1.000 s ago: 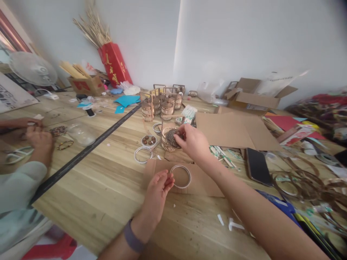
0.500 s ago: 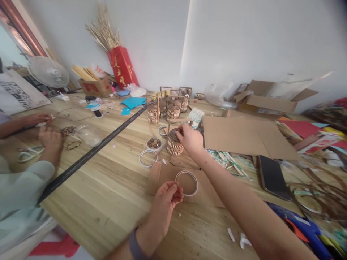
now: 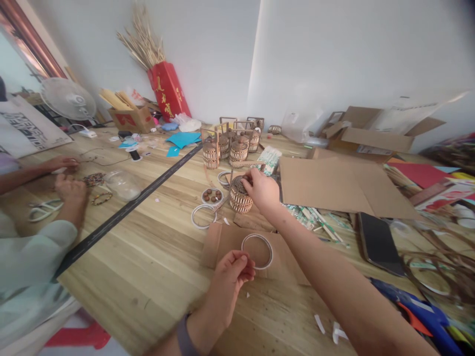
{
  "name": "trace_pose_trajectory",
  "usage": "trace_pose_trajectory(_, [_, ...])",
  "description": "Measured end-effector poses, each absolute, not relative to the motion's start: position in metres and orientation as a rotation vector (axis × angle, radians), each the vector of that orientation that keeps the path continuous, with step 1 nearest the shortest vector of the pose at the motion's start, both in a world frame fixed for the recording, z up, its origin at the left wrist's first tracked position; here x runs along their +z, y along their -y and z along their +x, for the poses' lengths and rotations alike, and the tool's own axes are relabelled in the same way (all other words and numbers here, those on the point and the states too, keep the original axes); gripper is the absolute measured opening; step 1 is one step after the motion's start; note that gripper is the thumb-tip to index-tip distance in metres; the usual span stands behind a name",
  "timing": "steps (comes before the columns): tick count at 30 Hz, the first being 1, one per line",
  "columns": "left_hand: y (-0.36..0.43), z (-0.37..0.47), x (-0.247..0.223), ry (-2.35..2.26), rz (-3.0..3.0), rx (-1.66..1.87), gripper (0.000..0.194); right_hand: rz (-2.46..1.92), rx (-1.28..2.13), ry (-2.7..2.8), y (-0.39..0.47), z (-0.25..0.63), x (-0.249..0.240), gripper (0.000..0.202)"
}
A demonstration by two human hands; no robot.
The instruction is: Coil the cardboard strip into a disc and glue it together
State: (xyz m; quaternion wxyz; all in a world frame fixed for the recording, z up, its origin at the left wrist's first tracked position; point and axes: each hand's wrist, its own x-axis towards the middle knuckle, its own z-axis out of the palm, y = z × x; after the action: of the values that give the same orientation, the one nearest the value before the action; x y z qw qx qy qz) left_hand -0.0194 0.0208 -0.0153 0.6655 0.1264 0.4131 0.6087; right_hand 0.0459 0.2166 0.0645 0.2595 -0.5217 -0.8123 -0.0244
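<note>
Between the thumb and fingers of my left hand (image 3: 234, 269) is a thin white ring (image 3: 270, 253), held above a piece of brown cardboard (image 3: 222, 242). My right hand (image 3: 262, 188) is closed at the top of a small woven basket (image 3: 240, 200), its fingertips on the dark lid; whatever they pinch there is hidden. The basket has a flat strip handle and stands upright. To its left lie a dish of brown balls (image 3: 212, 196) and another white ring (image 3: 192, 217). More handled baskets (image 3: 238, 151) stand behind.
A large cardboard sheet (image 3: 334, 185) and a black phone (image 3: 379, 242) lie to the right, with a blue tool (image 3: 419, 306) nearer. Another person's hands (image 3: 70, 190) work at the left, beside a clear bowl (image 3: 122, 184). A black strip (image 3: 137, 202) crosses the table.
The view has shifted slightly, so most things sit a little differently in the picture. Both hands keep their holds, with the ring and basket nearly where they were.
</note>
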Motion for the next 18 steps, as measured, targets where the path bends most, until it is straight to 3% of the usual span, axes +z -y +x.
trace_pose_trajectory(18, [-0.026,-0.022,-0.014,-0.987,0.330,1.397,0.045,-1.303,0.050,2.014,-0.212,0.097,0.075,0.023])
